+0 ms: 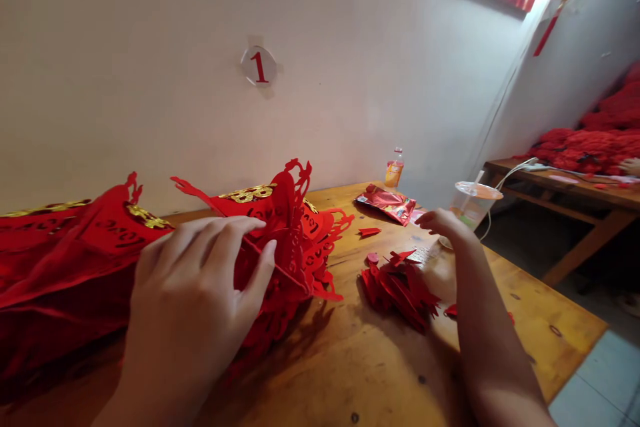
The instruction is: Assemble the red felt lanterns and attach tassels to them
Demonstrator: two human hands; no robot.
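Note:
Red felt decorations with cut-out lettering and gold trim (295, 240) lie on the wooden table, left of the middle. Over their near side is my left hand (200, 280), its thumb and fingers apart; whether it touches the felt I cannot tell. My right hand (443, 221) is stretched out at the right, fingers bent loosely and spread, beside a clear plastic cup with a straw (470, 203). Nothing shows in it. A heap of small folded red pieces (397, 290) lies on the table between my hands, nearer the right forearm.
Further red felt (65, 260) covers the table's left side. A red packet (385, 203) and an orange drink bottle (394, 170) stand or lie at the back. The wooden table (540, 320) ends at the right. Another table (570, 190) holds red material; part of a person's hand (631, 166) shows there.

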